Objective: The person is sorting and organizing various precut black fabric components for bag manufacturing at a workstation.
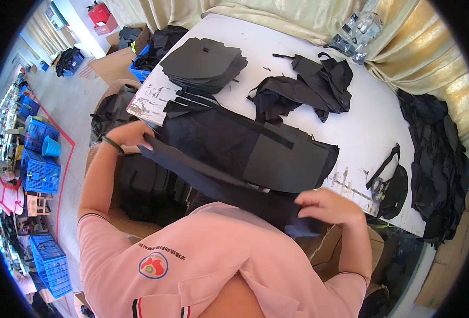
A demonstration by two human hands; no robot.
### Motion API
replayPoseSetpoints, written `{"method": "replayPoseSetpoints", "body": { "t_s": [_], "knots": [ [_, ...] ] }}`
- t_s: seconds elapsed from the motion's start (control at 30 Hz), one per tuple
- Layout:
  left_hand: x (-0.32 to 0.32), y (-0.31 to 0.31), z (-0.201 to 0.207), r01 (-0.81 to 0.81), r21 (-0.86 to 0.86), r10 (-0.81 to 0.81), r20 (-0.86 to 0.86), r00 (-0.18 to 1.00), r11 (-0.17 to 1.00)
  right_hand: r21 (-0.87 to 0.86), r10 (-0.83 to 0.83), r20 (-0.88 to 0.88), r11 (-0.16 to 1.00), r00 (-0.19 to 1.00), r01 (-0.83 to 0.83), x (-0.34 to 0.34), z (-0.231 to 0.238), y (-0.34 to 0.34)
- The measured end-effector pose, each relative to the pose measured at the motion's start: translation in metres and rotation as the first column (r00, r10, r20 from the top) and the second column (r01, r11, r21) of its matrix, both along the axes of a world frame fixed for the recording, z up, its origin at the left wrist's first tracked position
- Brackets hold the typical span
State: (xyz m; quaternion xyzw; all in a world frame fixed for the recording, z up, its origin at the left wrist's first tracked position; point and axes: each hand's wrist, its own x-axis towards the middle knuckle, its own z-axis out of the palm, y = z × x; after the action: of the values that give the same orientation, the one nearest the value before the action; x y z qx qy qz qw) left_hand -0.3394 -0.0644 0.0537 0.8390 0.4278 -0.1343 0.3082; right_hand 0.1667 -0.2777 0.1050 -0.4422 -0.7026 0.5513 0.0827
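desk: who is working at the white table (255,40)?

photographer: a person in a pink shirt (202,249) is standing at the table's near edge, and a long black cloth strip (208,172) is spanning that edge between two hands.

desk: how are the hands gripping?

photographer: the left hand (131,133), by the table's left corner, is pinching the strip's end between thumb and fingers. the right hand (330,205), at the table's near edge, is meeting the other end with bent fingers; whether they are clamping it, i cannot tell.

desk: and the line of it?

photographer: the strip's long axis is slanting along the table's near side, down toward the right hand. beyond it, on the table, a black cloth piece (202,130) is lying on much the same slant, bearing a flat dark panel (282,164). the right hand is sitting nearer that panel.
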Motion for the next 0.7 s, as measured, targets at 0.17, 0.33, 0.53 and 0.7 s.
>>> {"method": "replayPoseSetpoints", "body": {
  "t_s": [0.17, 0.33, 0.53, 0.7],
  "knots": [
    [0.019, 0.065, -0.001, 0.022, 0.077, -0.020, -0.028, 0.999, 0.997, 0.256, -0.417, 0.098, 0.888, 0.904, 0.382, 0.039, -0.046, 0.048],
    [0.053, 0.101, -0.025, 0.001, 0.080, 0.001, -0.023, 1.000, 0.997, 0.575, -0.537, 0.369, 0.773, 0.758, 0.268, 0.043, -0.080, 0.083],
    [0.078, 0.114, -0.048, -0.067, 0.059, 0.075, -0.138, 0.988, 0.996, 0.796, -0.639, 0.413, 0.599, 0.649, 0.084, 0.021, -0.091, 0.081],
    [0.056, 0.122, -0.075, -0.046, 0.167, 0.060, -0.080, 0.995, 0.985, 0.840, -0.354, 0.264, 0.542, 0.897, -0.033, -0.015, -0.110, 0.060]
  ]
}}
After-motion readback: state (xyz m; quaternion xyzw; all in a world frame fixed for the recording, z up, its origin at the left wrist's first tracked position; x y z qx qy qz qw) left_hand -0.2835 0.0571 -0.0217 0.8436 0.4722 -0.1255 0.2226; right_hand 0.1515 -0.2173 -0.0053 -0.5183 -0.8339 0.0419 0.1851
